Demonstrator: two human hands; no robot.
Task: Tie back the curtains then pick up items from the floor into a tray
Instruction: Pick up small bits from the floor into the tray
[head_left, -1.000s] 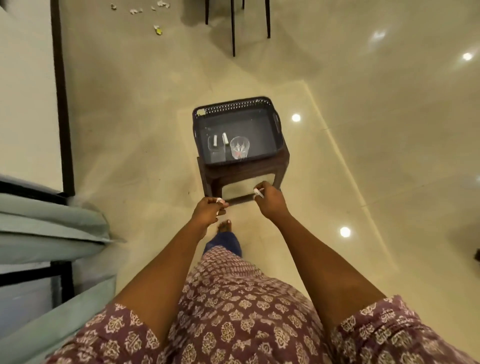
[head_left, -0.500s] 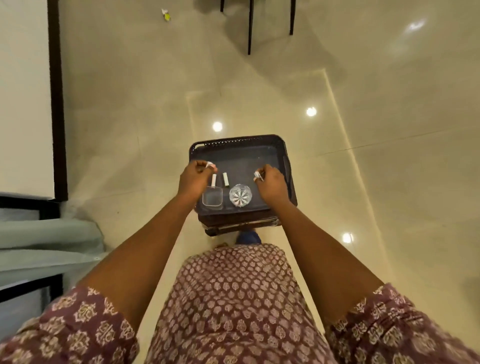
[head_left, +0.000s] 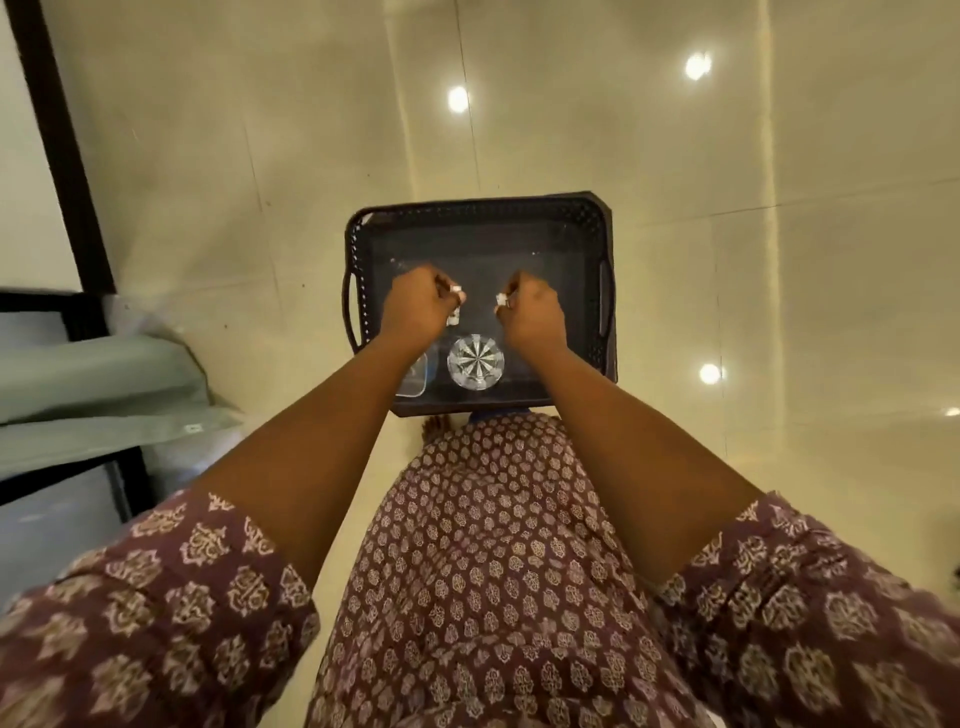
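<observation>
At the far left of the frame we see pale green fabric (head_left: 93, 384) bunched beside a dark frame (head_left: 62, 156); we take it for a curtain, but whether it is tied back we cannot tell from here, so that half of the task stays unjudged.

Moving toward the centre, our left hand (head_left: 415, 312) is over the dark tray (head_left: 480, 213), fingers curled round a small white item (head_left: 456, 306) that shows at the knuckles. Just below that wrist a clear square container (head_left: 415, 376) lies in the tray, partly hidden by the forearm, and beside it, lower centre of the tray, sits a cut-glass tumbler (head_left: 476, 362).

Right of centre, our right hand (head_left: 532, 312) is likewise closed on a small white item (head_left: 502, 299), above the tray floor.

We judge the pickup well under way: some things are already in the tray, and the two held pieces look ready to be dropped in. No litter shows on the visible glossy floor (head_left: 779, 260).

Nothing blocks the drop; the tumbler, near both hands, is what we would mind.
</observation>
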